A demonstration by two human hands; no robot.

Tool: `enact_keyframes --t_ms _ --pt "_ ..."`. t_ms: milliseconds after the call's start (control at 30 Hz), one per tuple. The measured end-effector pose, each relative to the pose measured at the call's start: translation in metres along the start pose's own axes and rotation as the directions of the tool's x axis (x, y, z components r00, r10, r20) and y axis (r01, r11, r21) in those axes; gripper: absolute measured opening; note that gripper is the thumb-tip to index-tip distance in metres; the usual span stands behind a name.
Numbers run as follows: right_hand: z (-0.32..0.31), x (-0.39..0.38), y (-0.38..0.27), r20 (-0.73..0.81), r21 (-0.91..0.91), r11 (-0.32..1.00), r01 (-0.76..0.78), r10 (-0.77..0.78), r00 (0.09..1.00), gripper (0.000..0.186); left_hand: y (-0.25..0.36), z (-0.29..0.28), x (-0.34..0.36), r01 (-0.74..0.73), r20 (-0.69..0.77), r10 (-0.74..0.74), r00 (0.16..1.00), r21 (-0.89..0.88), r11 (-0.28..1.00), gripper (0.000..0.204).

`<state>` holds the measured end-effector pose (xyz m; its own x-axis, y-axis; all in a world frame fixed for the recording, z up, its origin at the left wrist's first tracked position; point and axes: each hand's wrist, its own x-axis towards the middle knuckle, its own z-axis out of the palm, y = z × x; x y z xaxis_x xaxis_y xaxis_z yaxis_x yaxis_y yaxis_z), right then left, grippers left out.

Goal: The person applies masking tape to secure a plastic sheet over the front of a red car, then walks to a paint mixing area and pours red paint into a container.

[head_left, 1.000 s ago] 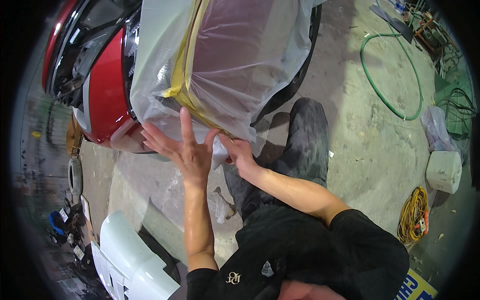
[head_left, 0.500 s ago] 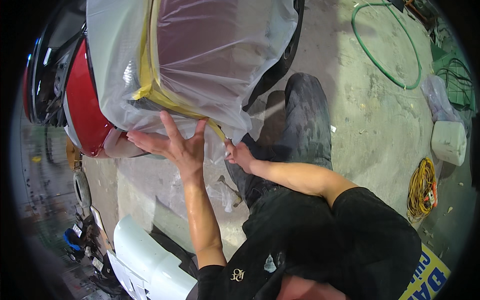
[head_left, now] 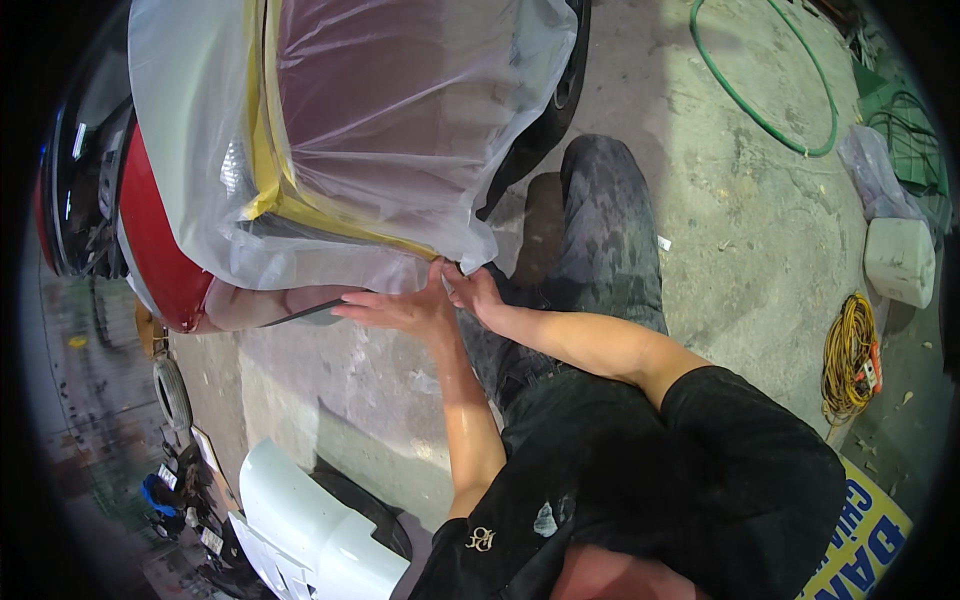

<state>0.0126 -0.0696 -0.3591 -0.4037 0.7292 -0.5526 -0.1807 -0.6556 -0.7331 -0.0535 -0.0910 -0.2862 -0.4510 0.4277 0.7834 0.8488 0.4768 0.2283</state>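
Note:
Clear plastic masking film [head_left: 390, 150] covers the corner of a car panel, held by yellow masking tape [head_left: 350, 232] that bends round the corner. My left hand [head_left: 412, 312] is at the film's lower edge, its fingers stretched out along the dark red bodywork [head_left: 280, 304]. A raised digit of it touches the lower end of the tape. Close beside it, my right hand [head_left: 480, 298] pinches the film's edge between curled fingers. Its fingertips are partly hidden. My knee [head_left: 605, 190] is bent beside the car.
Left of the film is a bright red car part [head_left: 155, 230]. A white body panel [head_left: 300, 510] lies at the lower left, near a tyre [head_left: 172, 394]. On the right are a green hose [head_left: 740, 97], a white jerrycan [head_left: 900, 262] and a coiled yellow cable [head_left: 845, 360].
My left hand has moved right and down, from over the film to beside my right hand. The film's lower edge has drawn up, baring more dark red bodywork. My view has shifted slightly.

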Motion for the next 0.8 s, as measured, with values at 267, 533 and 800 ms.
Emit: enact_keyframes --t_ms 267,533,800 --pt "-0.01 0.001 0.011 0.119 0.018 0.999 0.027 -0.029 0.992 0.043 -0.022 0.02 -0.01 0.07 0.053 -0.071 0.996 0.012 0.997 0.152" --pt "-0.009 0.014 0.027 0.032 -0.016 1.0 0.008 -0.008 0.999 0.054 -0.026 0.026 -0.01 -0.015 -0.034 0.013 0.999 -0.05 0.999 0.147" --pt "-0.011 0.029 0.029 0.275 0.287 0.811 -0.51 0.44 0.854 0.049 -0.032 0.029 -0.009 -0.044 -0.005 0.043 0.999 -0.06 0.997 0.149"
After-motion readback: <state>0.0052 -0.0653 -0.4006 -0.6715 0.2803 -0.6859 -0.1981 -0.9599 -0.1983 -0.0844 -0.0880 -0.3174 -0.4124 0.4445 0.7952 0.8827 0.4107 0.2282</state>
